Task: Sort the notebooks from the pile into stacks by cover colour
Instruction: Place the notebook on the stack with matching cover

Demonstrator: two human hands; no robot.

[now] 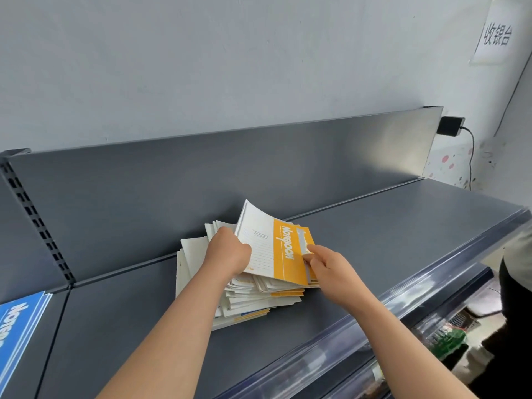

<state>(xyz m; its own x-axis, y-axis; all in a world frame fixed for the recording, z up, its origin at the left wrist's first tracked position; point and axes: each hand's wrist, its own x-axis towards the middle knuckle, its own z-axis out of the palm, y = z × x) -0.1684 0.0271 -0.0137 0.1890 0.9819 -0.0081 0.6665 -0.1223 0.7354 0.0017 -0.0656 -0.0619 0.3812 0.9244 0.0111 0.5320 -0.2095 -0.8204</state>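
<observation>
- Two hands hold it: left hand (pixel 227 251) grips the raised yellow notebook (pixel 283 251), right hand (pixel 331 266) pinches its right edge.
- Loose pile (pixel 259 296) beneath may slide if dragged along.

Bare shelf (pixel 388 240) lies open right of my pile (pixel 244 300). The back panel (pixel 201 180) blocks behind; a blue notebook (pixel 20 335) sits far left.

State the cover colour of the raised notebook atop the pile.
The notebook is orange-yellow and white, clearest in the head view.
</observation>
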